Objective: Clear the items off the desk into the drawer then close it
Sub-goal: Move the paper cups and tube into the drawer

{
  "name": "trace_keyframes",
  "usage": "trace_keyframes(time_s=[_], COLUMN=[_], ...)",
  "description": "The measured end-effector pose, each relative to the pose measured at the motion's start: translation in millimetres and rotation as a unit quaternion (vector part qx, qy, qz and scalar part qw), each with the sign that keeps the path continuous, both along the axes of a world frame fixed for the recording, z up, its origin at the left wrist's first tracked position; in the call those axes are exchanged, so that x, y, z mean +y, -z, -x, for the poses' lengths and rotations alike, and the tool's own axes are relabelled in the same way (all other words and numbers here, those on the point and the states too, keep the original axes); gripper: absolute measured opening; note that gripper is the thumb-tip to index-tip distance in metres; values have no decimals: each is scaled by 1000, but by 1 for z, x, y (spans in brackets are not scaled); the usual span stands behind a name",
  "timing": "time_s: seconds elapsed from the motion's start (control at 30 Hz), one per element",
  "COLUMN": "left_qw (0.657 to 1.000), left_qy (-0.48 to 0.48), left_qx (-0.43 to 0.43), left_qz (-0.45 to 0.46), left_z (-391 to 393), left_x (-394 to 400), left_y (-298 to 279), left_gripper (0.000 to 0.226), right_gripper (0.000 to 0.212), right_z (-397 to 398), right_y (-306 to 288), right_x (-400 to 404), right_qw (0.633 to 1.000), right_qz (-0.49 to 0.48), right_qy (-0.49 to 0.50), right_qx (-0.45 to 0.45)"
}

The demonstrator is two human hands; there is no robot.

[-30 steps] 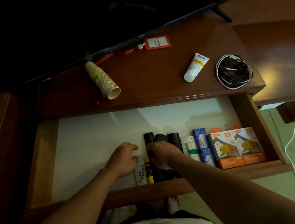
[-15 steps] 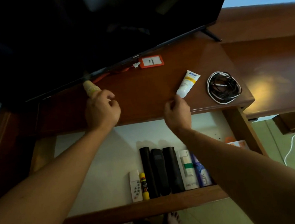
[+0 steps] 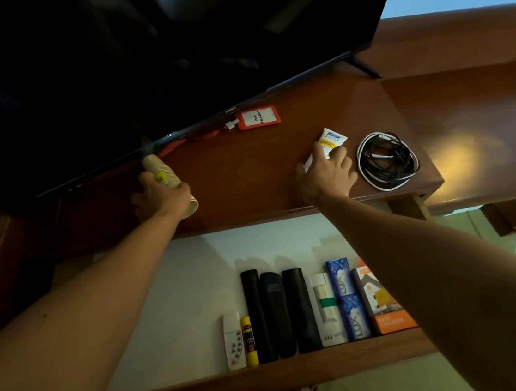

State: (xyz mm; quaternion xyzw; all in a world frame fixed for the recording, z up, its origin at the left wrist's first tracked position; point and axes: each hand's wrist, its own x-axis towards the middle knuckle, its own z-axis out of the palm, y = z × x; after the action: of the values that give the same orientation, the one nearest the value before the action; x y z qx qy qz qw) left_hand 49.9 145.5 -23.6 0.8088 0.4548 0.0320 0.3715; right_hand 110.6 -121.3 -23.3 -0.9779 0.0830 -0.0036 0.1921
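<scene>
My left hand (image 3: pixel 159 198) grips a stack of paper cups (image 3: pixel 160 172) lying on its side on the brown desk (image 3: pixel 246 170). My right hand (image 3: pixel 325 174) lies over a white and yellow tube (image 3: pixel 331 139), fingers curled round its lower half. A coil of black and white cable (image 3: pixel 386 160) lies right of the tube. An orange badge holder (image 3: pixel 258 117) sits near the screen. Below the desk the drawer (image 3: pixel 170 290) is open, with several items lined along its front edge.
A large dark TV screen (image 3: pixel 132 64) overhangs the back of the desk, its stand foot (image 3: pixel 363 68) at the right. In the drawer are a small remote (image 3: pixel 234 341), a glue stick (image 3: pixel 249 340), black cases (image 3: pixel 278 315) and boxes (image 3: pixel 344 299).
Both hands left the drawer and rose to the desk top. The left hand has closed round the cup stack; the right hand has reached the tube and settled over it.
</scene>
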Motion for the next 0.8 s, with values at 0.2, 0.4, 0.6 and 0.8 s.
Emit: trace_keyframes(time_s=[0.2,0.4,0.6,0.8], left_qw=[999,998,992,981], left_qy=[24,49,98,100], left_qx=[-16,-26,-70,-154], left_qz=[16,38,47,70], left_z=[-5,2,28,75], left_x=[-27,-53,-72,-86], left_y=[-4,-5,-4,7], left_gripper=[65,71,75,70], right_gripper=[52,53,71,61], right_z=[-5,6,22,78], right_y=[1,1,4,25], right_x=[2,0,-6,0], right_qw=[998,994,983,972], right_qz=[2,-48,-125,-221], right_qy=[-11,12,-1,-70], right_qx=[55,93,136,44])
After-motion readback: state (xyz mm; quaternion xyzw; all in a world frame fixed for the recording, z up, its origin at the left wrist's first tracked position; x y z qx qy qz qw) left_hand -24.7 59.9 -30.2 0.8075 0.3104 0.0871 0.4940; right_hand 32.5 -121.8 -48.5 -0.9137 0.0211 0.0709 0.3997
